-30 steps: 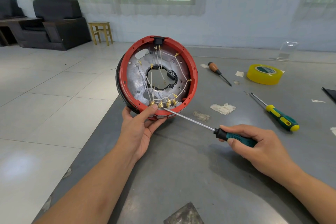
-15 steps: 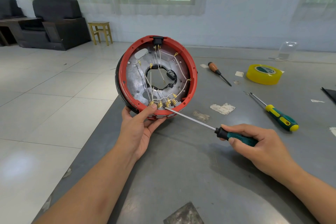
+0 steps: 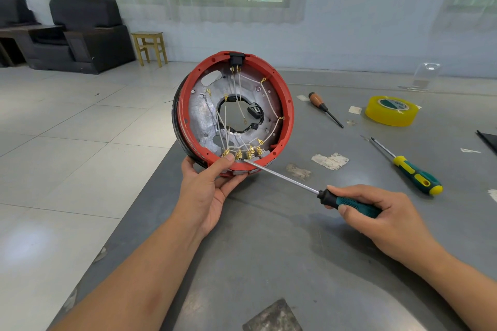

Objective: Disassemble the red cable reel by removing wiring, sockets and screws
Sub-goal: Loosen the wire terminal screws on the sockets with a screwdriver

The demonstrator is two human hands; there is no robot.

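We stand the red cable reel [image 3: 233,113] on edge at the table's [image 3: 269,263] near corner, our left hand [image 3: 207,191] wrapped around its lower rim, thumb pressed just beside the brass terminals [image 3: 243,154]. Our right hand [image 3: 382,219] is closed around a green-handled screwdriver [image 3: 349,204], its tip touching the terminal nearest that thumb. A slip of the blade could jab the thumb or tear the thin white wires [image 3: 269,102] above it. The reel could also roll off the edge if the left fingers loosen.
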